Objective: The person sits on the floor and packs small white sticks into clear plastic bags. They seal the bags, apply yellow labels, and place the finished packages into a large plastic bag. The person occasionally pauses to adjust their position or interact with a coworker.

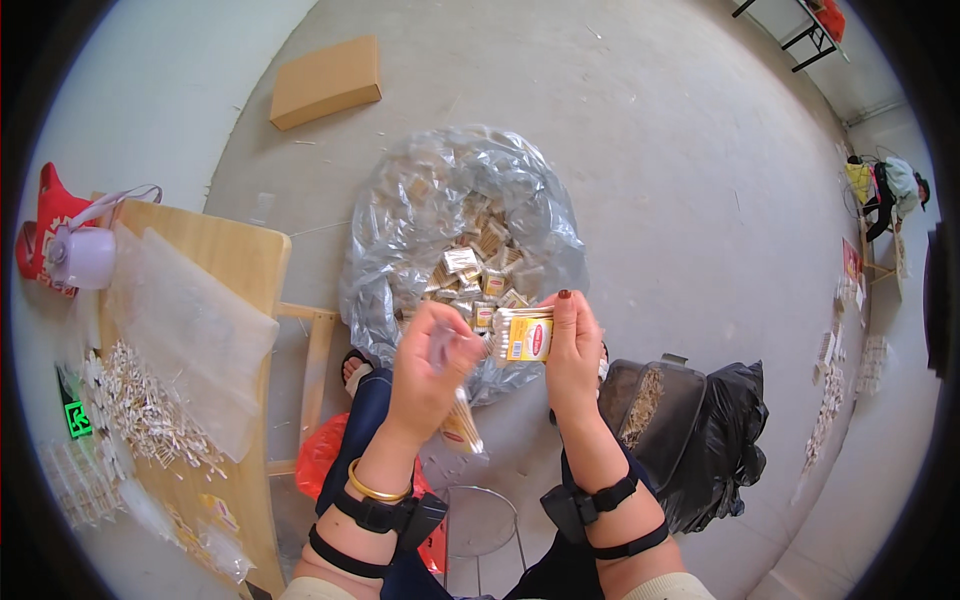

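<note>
My right hand (574,345) grips a flat pack of cotton swabs (526,336) with a yellow, white and red label. Its white tips point left, and my thumb lies along its right edge. Just to the left, my left hand (428,365) is curled and slightly blurred, with a bit of clear film (440,346) at the fingers. Out from under that palm sticks a second swab pack (461,428), tilted downward. Beyond both hands lies a large clear plastic bag (375,215), its mouth spread wide, with many small swab packs (462,262) inside.
On the left, a wooden table (235,240) carries loose cotton swabs (160,410), plastic sheets (190,320) and a lilac jug (85,258). A grey bin (655,400) and a black bag (715,450) stand at right. A cardboard box (325,82) lies farther off.
</note>
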Tool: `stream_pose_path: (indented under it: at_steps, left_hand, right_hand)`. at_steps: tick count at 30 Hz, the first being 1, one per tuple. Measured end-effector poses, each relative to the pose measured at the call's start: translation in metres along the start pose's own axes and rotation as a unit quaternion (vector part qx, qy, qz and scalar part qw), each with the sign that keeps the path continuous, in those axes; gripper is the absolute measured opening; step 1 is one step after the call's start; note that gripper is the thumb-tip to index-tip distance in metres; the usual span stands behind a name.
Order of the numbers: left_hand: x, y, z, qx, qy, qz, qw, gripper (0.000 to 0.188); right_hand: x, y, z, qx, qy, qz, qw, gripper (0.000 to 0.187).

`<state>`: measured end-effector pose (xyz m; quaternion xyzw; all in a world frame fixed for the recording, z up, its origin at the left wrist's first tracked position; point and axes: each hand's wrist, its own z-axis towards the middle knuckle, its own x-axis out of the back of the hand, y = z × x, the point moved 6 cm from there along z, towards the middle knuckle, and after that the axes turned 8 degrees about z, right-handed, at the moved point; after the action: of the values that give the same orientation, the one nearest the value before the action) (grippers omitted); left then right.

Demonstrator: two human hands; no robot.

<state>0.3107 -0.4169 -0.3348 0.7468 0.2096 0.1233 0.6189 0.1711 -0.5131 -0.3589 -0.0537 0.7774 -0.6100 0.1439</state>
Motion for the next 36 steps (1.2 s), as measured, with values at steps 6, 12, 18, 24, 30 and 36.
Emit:
stream_pose_path:
  at_steps: [6,12,18,24,30,36]
  left_hand:
    - [-0.006,0.000,-0.007,0.007,0.000,0.152,0.988,0.032]
    - [-0.016,0.012,-0.019,-0.003,-0.035,0.093,0.995,0.007]
    - [0.020,0.049,-0.073,0.033,0.067,-0.054,0.996,0.012]
    - [0.076,0.094,-0.166,0.010,0.061,-0.029,0.998,0.017]
    - [0.167,0.091,-0.276,0.049,0.221,0.060,0.972,0.023]
    - [0.280,0.048,-0.388,0.126,0.382,0.121,0.908,0.030]
  right_hand:
    - [-0.014,0.001,-0.016,0.049,-0.020,-0.062,0.997,0.030]
    - [0.019,-0.002,-0.027,0.039,0.002,-0.021,0.999,0.032]
    - [0.119,-0.067,-0.076,0.038,0.128,0.211,0.968,0.025]
    - [0.315,-0.078,-0.168,0.091,0.271,0.079,0.955,0.030]
    - [0.436,0.073,-0.244,-0.318,0.309,0.069,0.894,0.100]
    - [0.444,0.115,-0.299,-0.309,0.165,0.076,0.934,0.076]
